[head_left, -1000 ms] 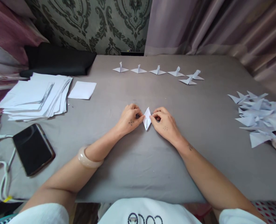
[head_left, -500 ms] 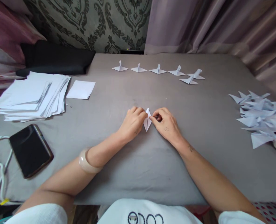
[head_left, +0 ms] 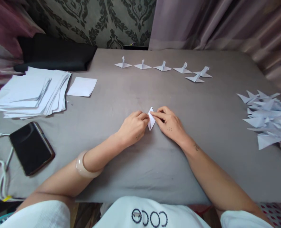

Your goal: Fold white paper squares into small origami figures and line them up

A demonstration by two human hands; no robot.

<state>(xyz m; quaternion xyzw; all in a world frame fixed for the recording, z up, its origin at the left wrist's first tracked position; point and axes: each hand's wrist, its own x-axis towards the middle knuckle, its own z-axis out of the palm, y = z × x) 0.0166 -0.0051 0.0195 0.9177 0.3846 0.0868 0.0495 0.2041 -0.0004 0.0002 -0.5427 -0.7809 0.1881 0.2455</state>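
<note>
A small white folded paper [head_left: 151,122], diamond-shaped with a slit down its lower half, lies on the grey cloth between both hands. My left hand [head_left: 135,126] pinches its left edge, the fingers curled together. On the other side, my right hand [head_left: 168,122] presses thumb and forefinger onto the paper's upper right part. The fingertips cover parts of both edges. Farther back stand several finished paper cranes [head_left: 163,66] in a row, their wings spread flat.
A stack of white paper sheets [head_left: 31,91] and a smaller square pile [head_left: 82,86] lie at left. Nearer are a phone [head_left: 32,148] and white cables [head_left: 3,177]. Folded paper pieces [head_left: 270,115] are heaped at right. A black cloth-like item [head_left: 57,53] lies at back left.
My right thumb and forefinger have moved left onto the folded paper from its edge. My left hand keeps its pinch. The whole view has shifted slightly.
</note>
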